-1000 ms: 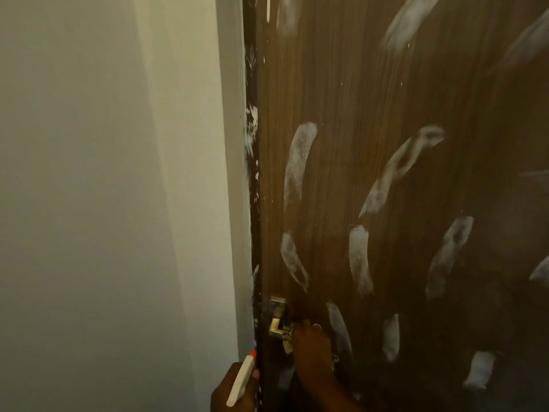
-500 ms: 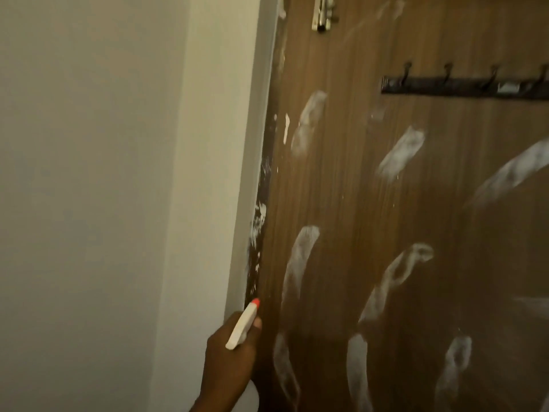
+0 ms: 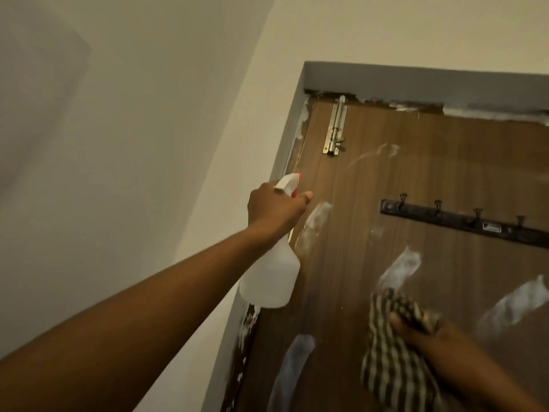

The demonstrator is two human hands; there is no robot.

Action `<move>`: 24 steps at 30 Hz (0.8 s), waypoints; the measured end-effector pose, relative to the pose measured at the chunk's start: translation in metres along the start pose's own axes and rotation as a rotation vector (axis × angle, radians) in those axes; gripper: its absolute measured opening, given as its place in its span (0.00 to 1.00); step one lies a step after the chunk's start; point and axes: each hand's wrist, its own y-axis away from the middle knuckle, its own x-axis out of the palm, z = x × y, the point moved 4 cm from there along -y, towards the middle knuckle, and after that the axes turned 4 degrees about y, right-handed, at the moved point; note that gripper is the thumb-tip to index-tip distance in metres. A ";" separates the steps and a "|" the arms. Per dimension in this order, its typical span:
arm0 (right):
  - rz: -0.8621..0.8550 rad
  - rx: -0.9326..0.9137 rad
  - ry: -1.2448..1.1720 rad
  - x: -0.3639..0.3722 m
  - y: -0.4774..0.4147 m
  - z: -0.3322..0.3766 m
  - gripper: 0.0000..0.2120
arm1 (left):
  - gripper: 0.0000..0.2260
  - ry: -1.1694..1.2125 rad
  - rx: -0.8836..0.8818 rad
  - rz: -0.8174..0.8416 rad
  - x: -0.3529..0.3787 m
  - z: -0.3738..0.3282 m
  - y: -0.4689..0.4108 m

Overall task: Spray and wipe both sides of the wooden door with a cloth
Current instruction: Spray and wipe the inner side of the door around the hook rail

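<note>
Head view: the left hand [image 3: 274, 208] grips a spray bottle [image 3: 269, 281] at the wooden door's [image 3: 371, 185] 10 o'clock edge, while the right hand [image 3: 416, 331] clutches a striped cloth [image 3: 395, 361] at 5 o'clock. Overspray may hit the wall [image 3: 148, 144], and the cloth could snag the hook rail [image 3: 463, 223].

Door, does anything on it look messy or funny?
Yes. White streaks are smeared across the wooden door, and crusty white patches line its top edge. They look odd against the brown wood. The striped cloth has not wiped them yet.
</note>
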 end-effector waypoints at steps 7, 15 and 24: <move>-0.536 -0.503 0.383 -0.033 -0.110 0.148 0.11 | 0.19 -0.036 0.046 -0.088 0.010 -0.002 -0.046; -0.652 -0.905 1.169 0.120 -0.212 0.182 0.20 | 0.12 0.178 -0.023 -0.011 0.003 0.019 -0.077; -0.671 -0.872 0.973 0.136 -0.281 0.207 0.17 | 0.14 0.257 -0.022 0.112 0.008 0.022 -0.108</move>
